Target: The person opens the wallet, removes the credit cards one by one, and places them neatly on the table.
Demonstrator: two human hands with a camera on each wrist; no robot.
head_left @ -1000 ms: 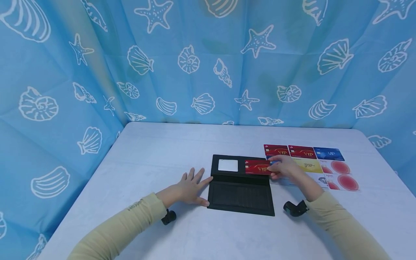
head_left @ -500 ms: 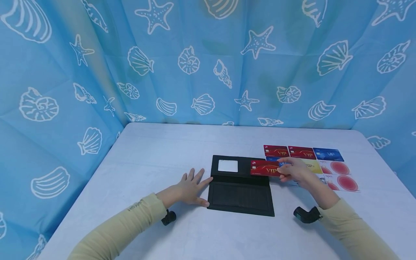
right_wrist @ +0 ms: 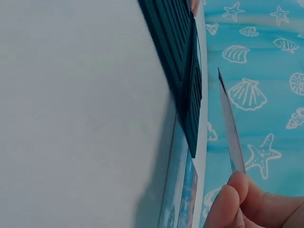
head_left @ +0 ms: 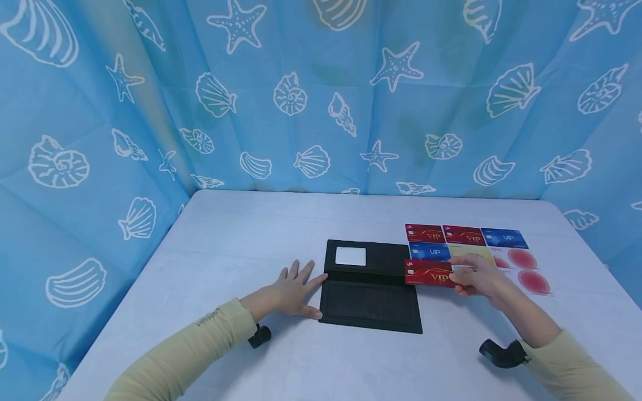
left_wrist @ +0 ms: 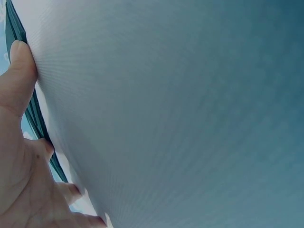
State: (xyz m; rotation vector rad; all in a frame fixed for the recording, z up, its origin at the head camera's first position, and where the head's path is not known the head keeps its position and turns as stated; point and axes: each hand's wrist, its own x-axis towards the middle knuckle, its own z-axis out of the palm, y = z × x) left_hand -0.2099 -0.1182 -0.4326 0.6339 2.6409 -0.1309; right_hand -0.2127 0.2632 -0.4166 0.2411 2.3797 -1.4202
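A black wallet (head_left: 371, 306) lies unfolded on the table, a white square (head_left: 350, 256) showing in its upper half. Along its left edge, my left hand (head_left: 291, 292) rests with fingers spread, the thumb and a fingertip at the edge. The left wrist view shows those fingers by the wallet's dark edge (left_wrist: 35, 116). My right hand (head_left: 478, 278) pinches the right end of a red VIP card (head_left: 426, 273) between thumb and fingers. That card overlaps the wallet's right edge in the head view. Seen edge-on in the right wrist view, the card (right_wrist: 232, 128) is raised.
Rows of cards lie right of the wallet: two red VIP cards (head_left: 423, 233), blue ones (head_left: 504, 238), a gold one (head_left: 468, 252) and white ones with red circles (head_left: 534, 281). My right hand partly covers some. A blue shell-print curtain (head_left: 311, 111) hangs behind the table (head_left: 251, 223).
My right hand has carried the red VIP card from over the wallet's upper half rightward and toward me, uncovering a blue VIP card. My left hand stays put.
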